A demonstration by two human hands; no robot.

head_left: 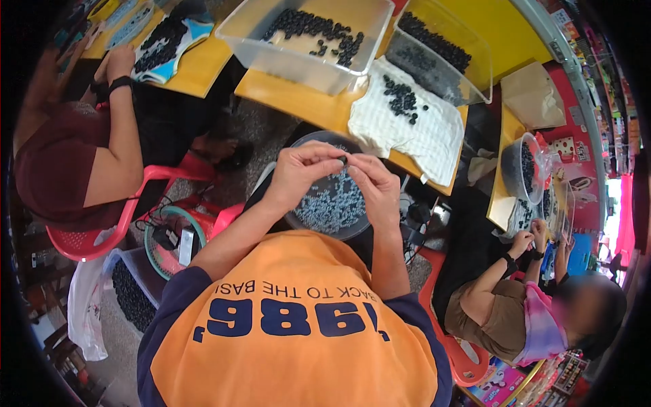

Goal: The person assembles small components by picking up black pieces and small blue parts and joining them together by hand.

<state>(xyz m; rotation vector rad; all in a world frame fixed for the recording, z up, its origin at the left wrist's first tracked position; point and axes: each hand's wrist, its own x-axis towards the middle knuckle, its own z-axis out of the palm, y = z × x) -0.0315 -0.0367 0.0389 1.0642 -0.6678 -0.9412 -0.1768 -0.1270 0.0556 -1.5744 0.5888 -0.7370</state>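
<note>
My left hand [305, 173] and my right hand [374, 186] meet at the fingertips above a round basin [293, 220]. Pinched between them is a small round black part [344, 161], mostly covered by my fingers. Below, the basin holds many small pale blue-grey pieces [329, 207]. Just beyond my right hand, a white cloth [427, 139] lies on the yellow table, with a loose pile of black parts [401, 98] on it.
Two clear tubs [234, 41] [485, 64] of black parts stand on the yellow table [281, 91]. Co-workers sit left [74, 163] and right [502, 308]. A green-rimmed basket [152, 251] and a bin of black parts [132, 298] are on the floor at left.
</note>
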